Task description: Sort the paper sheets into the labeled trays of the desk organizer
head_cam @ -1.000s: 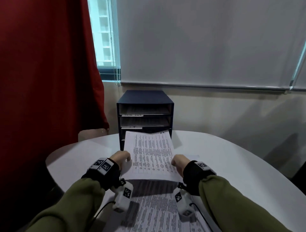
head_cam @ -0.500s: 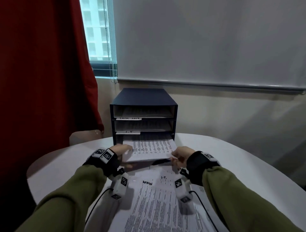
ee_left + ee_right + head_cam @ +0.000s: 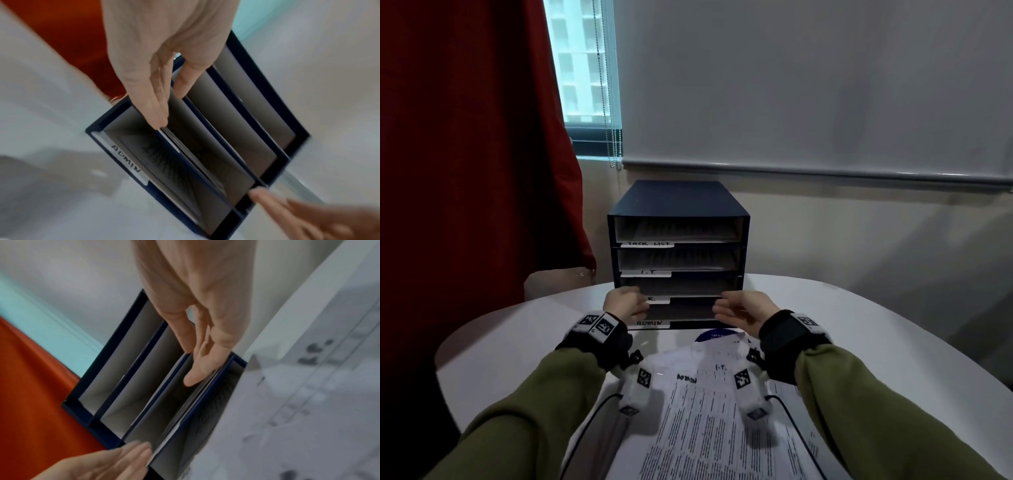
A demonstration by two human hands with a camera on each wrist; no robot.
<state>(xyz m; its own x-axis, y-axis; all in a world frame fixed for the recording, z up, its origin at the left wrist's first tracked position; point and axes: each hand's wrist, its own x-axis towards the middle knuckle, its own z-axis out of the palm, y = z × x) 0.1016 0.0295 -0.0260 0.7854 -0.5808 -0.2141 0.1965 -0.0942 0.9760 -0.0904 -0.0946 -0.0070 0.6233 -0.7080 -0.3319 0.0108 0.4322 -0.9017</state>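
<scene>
1. Left hand [image 3: 624, 305] and right hand [image 3: 743, 310]: fingers straight, empty, at the third tray of the desk organizer [image 3: 678, 202].
2. Paper sheets [image 3: 709, 421] lie on the worktop [image 3: 859, 329], near the organizer.

The dark desk organizer [image 3: 678, 205] carries white handwritten strips on its tray fronts: the top label [image 3: 648, 244] reads "TACK LIST" or something close, the second label [image 3: 647, 272] "I.T", the third label [image 3: 654, 299] shows only "R." beside a hand, and the bottom label [image 3: 650, 323] says "ADMIN", clear also from the left wrist. On the loose sheets [image 3: 709, 411] on the table, "ADMIN" is penned atop one and "I.T." atop another; their print is too small to read, as is the blue round sticker [image 3: 714, 335].
</scene>
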